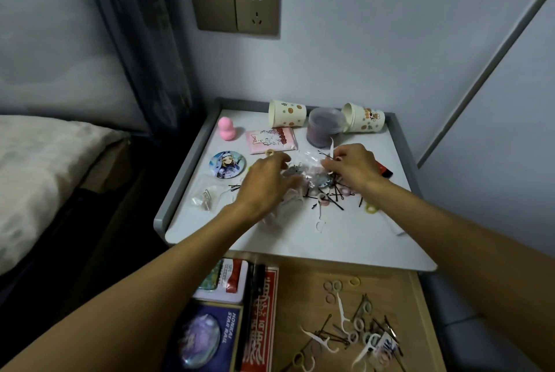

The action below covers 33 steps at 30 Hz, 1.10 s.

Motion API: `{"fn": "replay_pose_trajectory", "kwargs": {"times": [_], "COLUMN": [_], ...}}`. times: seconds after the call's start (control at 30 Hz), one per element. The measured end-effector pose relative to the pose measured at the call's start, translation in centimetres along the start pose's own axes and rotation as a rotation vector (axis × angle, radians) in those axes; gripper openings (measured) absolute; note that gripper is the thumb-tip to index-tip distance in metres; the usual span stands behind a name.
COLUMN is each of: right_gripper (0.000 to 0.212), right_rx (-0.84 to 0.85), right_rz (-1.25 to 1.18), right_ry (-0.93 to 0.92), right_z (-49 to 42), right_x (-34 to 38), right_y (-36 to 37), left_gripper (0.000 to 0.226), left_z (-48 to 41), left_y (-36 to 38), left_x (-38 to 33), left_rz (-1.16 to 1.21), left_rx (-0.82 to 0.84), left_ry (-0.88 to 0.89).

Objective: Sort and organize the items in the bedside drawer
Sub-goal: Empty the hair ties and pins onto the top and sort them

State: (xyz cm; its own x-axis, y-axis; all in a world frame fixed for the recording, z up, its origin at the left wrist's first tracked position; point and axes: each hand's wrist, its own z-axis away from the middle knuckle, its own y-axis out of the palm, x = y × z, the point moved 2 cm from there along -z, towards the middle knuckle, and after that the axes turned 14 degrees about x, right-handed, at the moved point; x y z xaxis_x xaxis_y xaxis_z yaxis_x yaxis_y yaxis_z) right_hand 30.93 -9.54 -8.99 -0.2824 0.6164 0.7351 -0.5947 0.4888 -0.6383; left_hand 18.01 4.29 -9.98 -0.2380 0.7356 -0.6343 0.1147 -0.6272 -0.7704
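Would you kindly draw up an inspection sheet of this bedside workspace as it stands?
Surface: white nightstand top with a grey raised rim, strewn with small items.
Job's things: black bobby pins, white plastic floss picks and a yellow hair elastic on top; more mixed in the open wooden drawer.
Clutter: two dotted paper cups on their sides, pink egg-shaped sponge, round picture badge, pink packet.
Grippers: left hand over the pile, grip unclear; right hand pinches an upright white floss pick.
Cables: nothing seen.
Surroundings: bronze wall socket plate; bed at left.
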Motion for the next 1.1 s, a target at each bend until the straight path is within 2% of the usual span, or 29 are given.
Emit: {"fn": "replay_pose_trajectory", "kwargs": {"times": [0.2,0.3,0.43,0.5,0.7,0.8,0.93,1.0,1.1], "right_gripper": [0.019,0.011,0.008,0.010,0.021,0.019,0.011,0.018,0.021], "right_rx": [0.002,0.007,-0.016,-0.012,0.035,0.013,0.048,0.059,-0.012], "right_rz": [-0.101,-0.230,-0.371,-0.362,-0.161,-0.008,0.038,0.126,0.245], "right_ry": [-0.070,-0.073,-0.062,-0.033,0.071,0.080,0.038,0.013,-0.014], "right_z": [-0.3,-0.9,-1.5,-1.8,-3.4,-3.9,-3.8,-3.3,-2.4], "right_x": [-0.3,-1.2,-1.7,-1.9,-1.5,-0.8,-0.9,-1.2,-1.8], "right_y": [-0.4,-0.9,-1.4,-1.8,-2.1,-1.9,-1.7,-1.7,-2.1], "left_gripper": [0.056,0.057,0.038,0.029,0.034,0.040,0.049,0.057,0.061], "left_z": [-3.1,-3.5,-2.9,-2.2,0.9,2.4,3.0,3.0,3.0], "left_y": [1.8,1.9,0.6,-0.7,-4.3,-4.8,-4.4,-4.0,-3.3], "left_x": [-2.0,-1.7,-1.1,-0.6,2.5,3.7,4.3,4.3,4.0], "left_rz": [0.039,0.174,0.325,0.354,0.416,0.311,0.112,-0.080,-0.348], "left_rx": [-0.003,0.002,0.010,0.003,0.050,0.114,0.163,0.155,0.088], "left_ry": [-0.119,-0.156,-0.153,-0.161,-0.261,-0.304,-0.339,-0.329,-0.279]}}
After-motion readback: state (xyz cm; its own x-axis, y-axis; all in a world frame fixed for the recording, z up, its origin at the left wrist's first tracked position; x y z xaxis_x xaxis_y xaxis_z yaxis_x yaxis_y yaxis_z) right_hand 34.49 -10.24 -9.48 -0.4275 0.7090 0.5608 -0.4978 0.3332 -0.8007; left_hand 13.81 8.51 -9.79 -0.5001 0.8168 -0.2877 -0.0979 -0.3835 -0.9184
